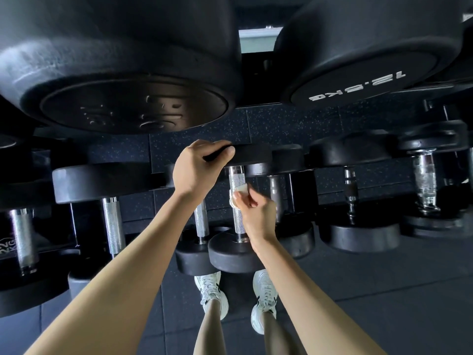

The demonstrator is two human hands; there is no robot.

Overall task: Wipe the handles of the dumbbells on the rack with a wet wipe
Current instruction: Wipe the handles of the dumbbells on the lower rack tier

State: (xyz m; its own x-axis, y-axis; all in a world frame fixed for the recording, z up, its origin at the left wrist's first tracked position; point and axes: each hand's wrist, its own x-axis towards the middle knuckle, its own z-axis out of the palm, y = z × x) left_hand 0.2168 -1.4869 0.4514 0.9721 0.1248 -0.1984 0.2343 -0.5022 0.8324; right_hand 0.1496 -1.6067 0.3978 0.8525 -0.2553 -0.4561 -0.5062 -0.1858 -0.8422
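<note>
The right hand (pixel 256 213) pinches a folded wet wipe (pixel 240 190) between thumb and fingertips and presses it on the knurled steel handle (pixel 235 179) of the middle dumbbell (pixel 234 254), roughly at mid-length. The wipe sits at about 11 o'clock from that hand's middle, touching the bar. The handle runs from 12 to 6 o'clock, with bare knurling showing both above and below the wipe. The left hand (pixel 199 167), at 10 o'clock from the wipe, curls its fingers over the rim of the dumbbell's far head (pixel 252 155), apparently to steady it. To do this stroke well, I judge the wipe should wrap further round the bar and travel end to end, from 12 down to 6 o'clock, while the left hand turns the head so the hidden underside comes round. Firm pressure matters, since knurling likely traps grime. The neighbouring handle (pixel 201 219) stands just beside, at 9 o'clock.
</note>
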